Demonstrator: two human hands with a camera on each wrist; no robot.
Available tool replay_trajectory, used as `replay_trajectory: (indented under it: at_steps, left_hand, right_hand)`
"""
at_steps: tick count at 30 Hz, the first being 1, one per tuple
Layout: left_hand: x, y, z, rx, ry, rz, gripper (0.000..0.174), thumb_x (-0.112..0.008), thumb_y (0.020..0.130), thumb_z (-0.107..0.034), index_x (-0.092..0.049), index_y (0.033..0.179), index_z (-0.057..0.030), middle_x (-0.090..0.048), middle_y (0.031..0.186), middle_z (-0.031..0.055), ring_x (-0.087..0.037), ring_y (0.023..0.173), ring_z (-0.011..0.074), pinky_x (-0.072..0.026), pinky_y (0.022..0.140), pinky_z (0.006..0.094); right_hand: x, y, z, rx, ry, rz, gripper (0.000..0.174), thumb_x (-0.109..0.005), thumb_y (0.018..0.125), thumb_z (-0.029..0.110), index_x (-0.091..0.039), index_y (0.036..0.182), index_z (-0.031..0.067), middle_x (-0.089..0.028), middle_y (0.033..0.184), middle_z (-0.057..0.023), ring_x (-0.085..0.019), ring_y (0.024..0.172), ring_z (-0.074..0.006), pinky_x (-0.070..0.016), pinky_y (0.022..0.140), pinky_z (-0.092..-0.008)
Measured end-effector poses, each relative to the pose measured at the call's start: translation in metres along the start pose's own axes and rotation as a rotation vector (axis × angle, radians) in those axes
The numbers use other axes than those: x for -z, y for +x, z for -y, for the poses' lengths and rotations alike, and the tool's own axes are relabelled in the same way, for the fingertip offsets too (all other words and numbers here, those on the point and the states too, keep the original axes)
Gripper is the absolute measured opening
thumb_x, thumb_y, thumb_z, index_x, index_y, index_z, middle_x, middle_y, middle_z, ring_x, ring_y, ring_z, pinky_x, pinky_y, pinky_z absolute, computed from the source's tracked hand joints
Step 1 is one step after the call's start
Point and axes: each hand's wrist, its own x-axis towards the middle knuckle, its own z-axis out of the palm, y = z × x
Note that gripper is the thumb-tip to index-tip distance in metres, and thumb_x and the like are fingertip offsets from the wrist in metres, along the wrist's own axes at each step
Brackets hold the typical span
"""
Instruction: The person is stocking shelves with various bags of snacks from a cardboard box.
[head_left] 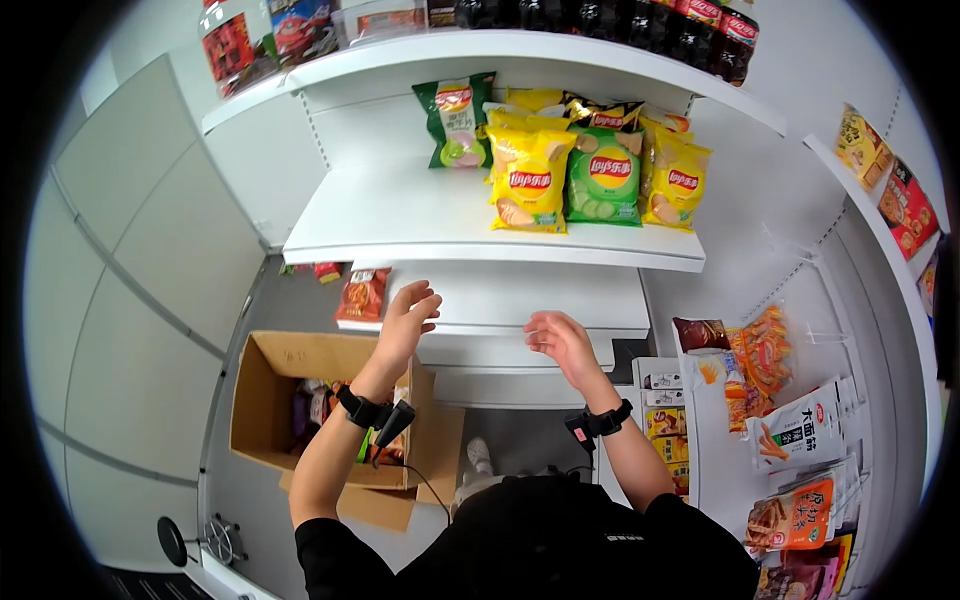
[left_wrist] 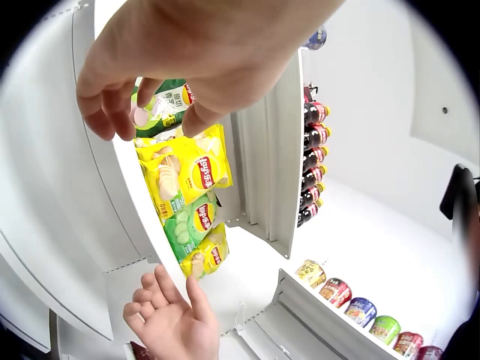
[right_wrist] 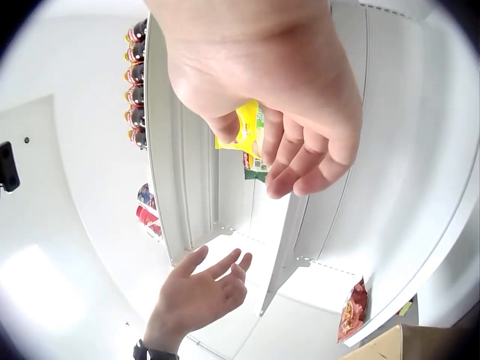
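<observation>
Left hand [head_left: 408, 318]: mine, empty, fingers loosely spread, raised at the lower shelf's [head_left: 520, 295] front edge.
Right hand [head_left: 560, 340]: empty too, fingers relaxed, alongside.
Red pack [head_left: 362, 295]: that shelf's left end, near my left hand.
Chips [head_left: 528, 180]: upper shelf [head_left: 400, 215], right half.
Box [head_left: 300, 348]: open, floor, lower left.

Lay's on chip bag [head_left: 528, 180], 大面筋 on pkt [head_left: 797, 432]
</observation>
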Motion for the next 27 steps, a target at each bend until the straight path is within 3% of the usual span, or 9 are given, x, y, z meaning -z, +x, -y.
replay_trajectory:
  at_steps: [12, 16, 20, 27]
  left_hand:
    - [0.074, -0.117, 0.059, 0.101, -0.041, -0.299, 0.051, -0.056, 0.091, -0.029, -0.043, 0.133, -0.0031, -0.055, 0.113, 0.0030, -0.053, 0.094, 0.0127, -0.0439, 0.083, 0.0299]
    - [0.111, -0.148, 0.088, 0.224, -0.075, -0.431, 0.046, -0.056, 0.090, -0.028, -0.047, 0.130, -0.0067, -0.057, 0.106, 0.0000, -0.054, 0.092, 0.0120, -0.0439, 0.082, 0.0295]
    - [0.171, -0.172, 0.153, 0.345, -0.315, -0.594, 0.030, -0.058, 0.089, -0.027, -0.055, 0.114, -0.0117, -0.057, 0.103, -0.0003, -0.054, 0.087, 0.0118, -0.0464, 0.078, 0.0309]
    - [0.253, -0.215, 0.236, 0.531, -0.422, -0.813, 0.021, -0.061, 0.086, -0.029, -0.054, 0.094, -0.0114, -0.053, 0.089, -0.0005, -0.055, 0.079, 0.0135, -0.0455, 0.071, 0.0320]
  right_hand:
    - [-0.042, -0.007, -0.067, -0.184, 0.031, 0.132, 0.031, -0.049, 0.095, 0.029, -0.057, 0.106, 0.0009, -0.064, 0.096, -0.0110, -0.061, 0.082, -0.0172, -0.0495, 0.076, -0.0307]
    - [-0.064, -0.007, -0.082, -0.241, 0.018, 0.160, 0.031, -0.051, 0.094, 0.028, -0.057, 0.105, 0.0002, -0.064, 0.094, -0.0114, -0.061, 0.082, -0.0180, -0.0495, 0.076, -0.0310]
    - [-0.083, -0.001, -0.105, -0.319, -0.022, 0.175, 0.030, -0.051, 0.094, 0.026, -0.057, 0.105, -0.0004, -0.065, 0.093, -0.0112, -0.061, 0.081, -0.0176, -0.0495, 0.075, -0.0302]
    - [-0.135, 0.014, -0.160, -0.475, -0.117, 0.210, 0.029, -0.052, 0.094, 0.028, -0.058, 0.103, 0.0007, -0.064, 0.092, -0.0100, -0.061, 0.081, -0.0167, -0.0494, 0.074, -0.0290]
